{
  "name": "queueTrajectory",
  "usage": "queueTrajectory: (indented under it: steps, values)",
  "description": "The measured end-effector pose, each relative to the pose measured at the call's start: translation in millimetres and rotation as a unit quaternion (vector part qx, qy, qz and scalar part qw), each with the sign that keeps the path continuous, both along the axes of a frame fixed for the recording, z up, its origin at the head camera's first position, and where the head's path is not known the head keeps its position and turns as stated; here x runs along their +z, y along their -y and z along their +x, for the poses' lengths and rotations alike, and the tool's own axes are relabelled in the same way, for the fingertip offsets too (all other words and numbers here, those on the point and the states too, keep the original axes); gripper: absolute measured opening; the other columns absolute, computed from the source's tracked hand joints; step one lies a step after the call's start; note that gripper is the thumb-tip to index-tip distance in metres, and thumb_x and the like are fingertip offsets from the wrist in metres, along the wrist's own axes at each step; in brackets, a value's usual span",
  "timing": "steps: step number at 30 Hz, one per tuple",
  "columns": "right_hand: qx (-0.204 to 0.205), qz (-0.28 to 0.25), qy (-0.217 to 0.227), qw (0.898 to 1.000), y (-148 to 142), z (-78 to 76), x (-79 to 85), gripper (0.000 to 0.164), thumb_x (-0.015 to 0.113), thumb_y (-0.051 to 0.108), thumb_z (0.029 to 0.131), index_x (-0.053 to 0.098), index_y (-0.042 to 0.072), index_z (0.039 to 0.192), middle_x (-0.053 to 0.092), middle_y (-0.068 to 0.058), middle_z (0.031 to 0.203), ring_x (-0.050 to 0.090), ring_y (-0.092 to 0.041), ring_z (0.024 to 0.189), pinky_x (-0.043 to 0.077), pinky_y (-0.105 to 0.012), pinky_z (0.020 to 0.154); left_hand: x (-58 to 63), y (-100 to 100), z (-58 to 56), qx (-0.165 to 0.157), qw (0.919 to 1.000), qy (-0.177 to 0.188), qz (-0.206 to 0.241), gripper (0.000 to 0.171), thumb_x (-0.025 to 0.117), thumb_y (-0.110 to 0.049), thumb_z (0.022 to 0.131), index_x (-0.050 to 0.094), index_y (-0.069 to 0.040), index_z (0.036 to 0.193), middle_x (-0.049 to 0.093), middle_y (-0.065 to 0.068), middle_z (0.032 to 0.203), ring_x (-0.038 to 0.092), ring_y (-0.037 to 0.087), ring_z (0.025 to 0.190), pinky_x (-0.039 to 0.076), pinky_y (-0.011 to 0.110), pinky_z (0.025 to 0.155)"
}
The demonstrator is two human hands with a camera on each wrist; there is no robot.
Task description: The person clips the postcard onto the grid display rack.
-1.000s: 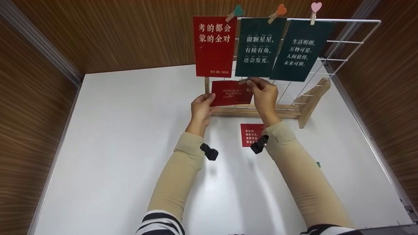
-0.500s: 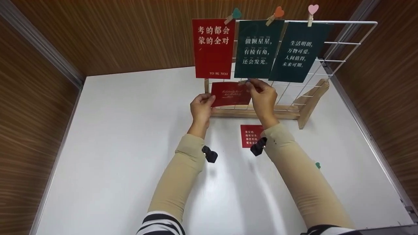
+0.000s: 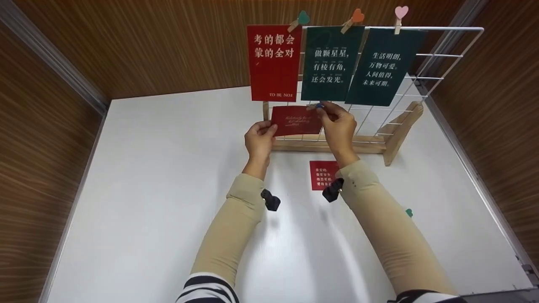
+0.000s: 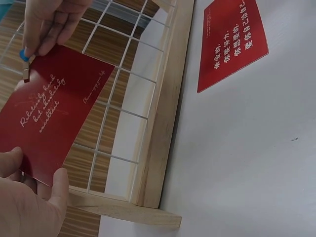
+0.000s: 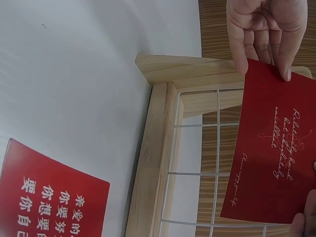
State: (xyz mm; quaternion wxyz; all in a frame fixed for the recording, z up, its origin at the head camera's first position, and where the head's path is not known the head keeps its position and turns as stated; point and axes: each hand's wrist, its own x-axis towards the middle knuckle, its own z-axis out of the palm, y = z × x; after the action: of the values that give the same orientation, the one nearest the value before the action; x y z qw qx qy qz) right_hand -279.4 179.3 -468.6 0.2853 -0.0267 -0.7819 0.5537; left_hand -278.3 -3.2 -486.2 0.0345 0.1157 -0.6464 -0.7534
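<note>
My left hand (image 3: 259, 143) pinches the left edge of a red card (image 3: 297, 120) with gold script, thumb in front and fingers behind. The card lies sideways against the white wire grid, below the hanging cards. At its top edge, my right hand (image 3: 340, 125) pinches a small wooden clothespin (image 3: 311, 107) with a blue decoration (image 4: 23, 55). In the left wrist view the clothespin's tip (image 4: 26, 75) overlaps the card's edge. The right wrist view shows the left thumb and fingers on the card's end, while the right fingertips show only at the lower right corner.
A red card (image 3: 248, 63) and two dark green cards (image 3: 330, 63) hang from the grid's top wire by heart clothespins (image 3: 357, 17). The wooden stand (image 3: 391, 139) rests on a white table (image 3: 160, 189). Another red card (image 3: 322, 174) and a green heart (image 3: 409, 213) lie nearer.
The head view has shifted slightly. Both hands keep their hold at the card, and more of the clothespin's blue decoration shows between the right fingers.
</note>
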Motion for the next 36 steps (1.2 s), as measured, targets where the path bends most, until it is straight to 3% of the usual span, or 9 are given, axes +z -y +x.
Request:
queueTrajectory:
  steps: [7,15,21,24,31,36]
  values:
    - [0.007,-0.005,-0.004,1.0,-1.3,1.3,-2.2,0.025,0.074,0.014,0.084,0.072,0.003,0.107,0.071,-0.01,0.093,0.066,-0.011,0.078,0.052,-0.021,0.07,-1.2,0.7,2.4,0.004,0.9998,-0.014,-0.013,0.021,0.072,-0.004,0.084,0.066,0.002,0.103,0.065,0.01,0.094,0.06,0.014,0.081,0.051,0.024,0.066]
    - [0.029,-0.037,-0.001,0.999,-3.5,6.9,-4.1,0.034,0.074,0.014,0.084,0.067,0.001,0.115,0.07,-0.014,0.1,0.066,-0.019,0.088,0.051,-0.023,0.077,-2.4,-1.4,8.0,0.015,0.998,-0.044,-0.043,0.029,0.075,-0.004,0.082,0.066,0.002,0.108,0.065,0.011,0.103,0.063,0.019,0.094,0.051,0.022,0.078]
    - [0.052,-0.048,0.007,0.997,2.0,25.4,11.0,0.039,0.071,0.008,0.086,0.06,-0.006,0.122,0.066,-0.023,0.107,0.065,-0.031,0.094,0.052,-0.027,0.082,-5.2,-1.6,13.9,0.032,0.9954,-0.053,-0.073,0.032,0.077,-0.009,0.08,0.067,-0.002,0.11,0.066,0.007,0.103,0.06,0.017,0.095,0.048,0.022,0.081]
    - [0.049,-0.044,0.01,0.998,4.5,35.7,19.6,0.039,0.07,0.007,0.087,0.06,-0.007,0.121,0.066,-0.024,0.107,0.066,-0.029,0.089,0.052,-0.026,0.08,-7.9,-2.1,16.9,0.042,0.9945,-0.054,-0.08,0.034,0.079,-0.01,0.079,0.067,-0.004,0.111,0.065,0.005,0.103,0.058,0.018,0.098,0.047,0.023,0.084]
    - [0.049,-0.056,-0.002,0.997,1.3,43.7,18.6,0.039,0.071,0.006,0.086,0.061,-0.007,0.121,0.066,-0.025,0.106,0.066,-0.035,0.087,0.052,-0.023,0.076,-14.7,-7.5,24.3,0.057,0.9928,-0.042,-0.096,0.04,0.08,-0.012,0.078,0.066,-0.007,0.115,0.065,0.004,0.112,0.056,0.018,0.106,0.045,0.027,0.089]
    - [0.032,-0.044,-0.006,0.999,-3.2,48.9,14.6,0.039,0.071,0.005,0.085,0.06,-0.009,0.12,0.065,-0.026,0.106,0.066,-0.036,0.087,0.052,-0.027,0.08,-22.7,-14.1,29.1,0.064,0.992,-0.055,-0.094,0.043,0.079,-0.009,0.077,0.064,-0.004,0.118,0.063,0.01,0.117,0.056,0.023,0.111,0.044,0.032,0.094]
